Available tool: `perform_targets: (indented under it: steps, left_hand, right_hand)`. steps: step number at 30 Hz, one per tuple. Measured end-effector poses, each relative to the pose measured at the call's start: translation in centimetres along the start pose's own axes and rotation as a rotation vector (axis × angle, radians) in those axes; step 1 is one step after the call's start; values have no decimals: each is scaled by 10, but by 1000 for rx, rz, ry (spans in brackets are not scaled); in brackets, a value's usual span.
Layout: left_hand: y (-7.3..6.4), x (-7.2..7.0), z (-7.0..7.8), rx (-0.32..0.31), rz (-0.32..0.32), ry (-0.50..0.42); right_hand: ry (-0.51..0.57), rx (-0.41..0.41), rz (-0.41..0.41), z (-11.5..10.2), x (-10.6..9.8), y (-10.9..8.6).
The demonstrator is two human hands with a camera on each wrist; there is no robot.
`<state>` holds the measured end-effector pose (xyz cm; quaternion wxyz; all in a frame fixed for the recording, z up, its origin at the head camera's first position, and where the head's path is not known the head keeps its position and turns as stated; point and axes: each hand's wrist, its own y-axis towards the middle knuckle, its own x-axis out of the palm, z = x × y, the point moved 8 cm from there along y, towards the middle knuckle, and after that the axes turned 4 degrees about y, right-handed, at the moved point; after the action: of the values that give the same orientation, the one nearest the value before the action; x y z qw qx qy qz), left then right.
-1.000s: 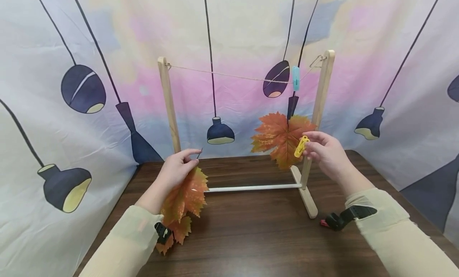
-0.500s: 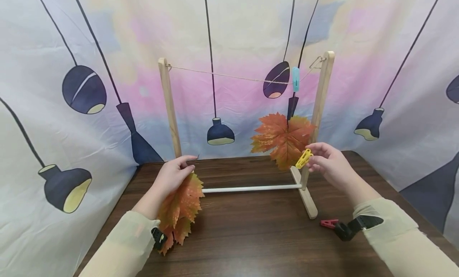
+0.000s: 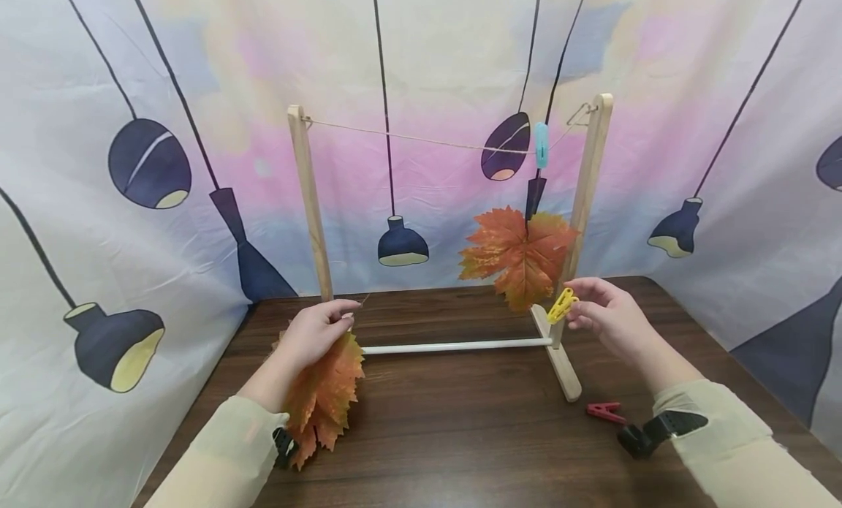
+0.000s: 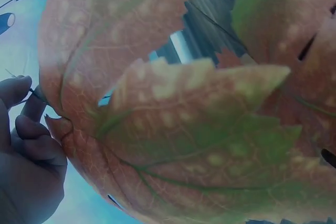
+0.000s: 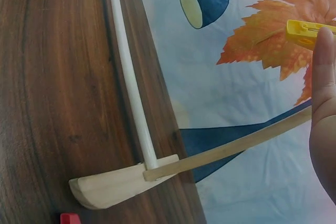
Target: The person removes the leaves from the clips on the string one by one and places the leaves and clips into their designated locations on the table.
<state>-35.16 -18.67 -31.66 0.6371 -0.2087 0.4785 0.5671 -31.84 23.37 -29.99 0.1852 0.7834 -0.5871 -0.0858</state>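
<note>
My left hand (image 3: 314, 336) pinches the thin stem of an orange and green artificial maple leaf (image 3: 332, 380) at the rack's left side. The leaf hangs below the fingers, and in the left wrist view its veined surface fills most of the frame, with another leaf piece (image 4: 310, 14) beyond it. Between thumb and fingertips my right hand (image 3: 608, 314) holds a yellow clothespin (image 3: 562, 305), just right of and below a second maple leaf (image 3: 520, 256). That leaf hangs under a light blue clothespin (image 3: 541, 145) clipped on the string (image 3: 427, 139).
The string spans a wooden rack with a left post (image 3: 310, 201), a right post (image 3: 590, 179) and a white crossbar (image 3: 454, 346). A red clothespin (image 3: 606, 412) lies on the dark wooden table (image 3: 460, 435) near my right wrist. Behind stands a lamp-patterned cloth (image 3: 447, 47).
Both hands have come down. The left one has shifted slightly left with its leaf, and the right one slightly right with the yellow clothespin. The red clothespin now shows fully.
</note>
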Motion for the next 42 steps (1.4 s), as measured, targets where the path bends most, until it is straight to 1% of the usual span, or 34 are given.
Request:
perform_targets:
  steps: [2, 7, 12, 14, 20, 24, 26, 29, 32, 34, 37, 39, 42]
  left_hand:
    - [-1, 1, -1, 9, -3, 11]
    - [-3, 6, -1, 34, -13, 44]
    - [-6, 14, -3, 40, -58, 42]
    - [-7, 18, -5, 41, -69, 39]
    - [-9, 23, -6, 64, -76, 72]
    - [-10, 27, -7, 51, -105, 76]
    - [-11, 29, -8, 50, -116, 82]
    - [-14, 32, -9, 55, -116, 90]
    - [-15, 34, -10, 61, -119, 89]
    - [-16, 37, -12, 53, -126, 92]
    - [-16, 41, -14, 45, -144, 92]
    - [-17, 42, -14, 53, -148, 101]
    - [-18, 43, -15, 75, -138, 121]
  right_hand:
    - [-1, 9, 8, 2, -2, -2]
    - [-42, 28, 22, 6, -7, -7]
    - [-48, 40, 14, 12, -10, -14]
    - [-52, 51, 16, 14, -11, -17]
    - [-78, 103, 30, 22, -15, -25]
    - [-96, 111, 26, 27, -17, -31]
    - [-118, 108, 20, 30, -17, -34]
    - [-198, 110, 3, 35, -18, -39]
    - [-287, 130, 3, 41, -19, -44]
    - [-336, 160, 11, 45, -21, -47]
    - [-367, 204, 25, 49, -24, -51]
    - [-376, 225, 30, 52, -25, -52]
    - [-377, 230, 33, 55, -27, -55]
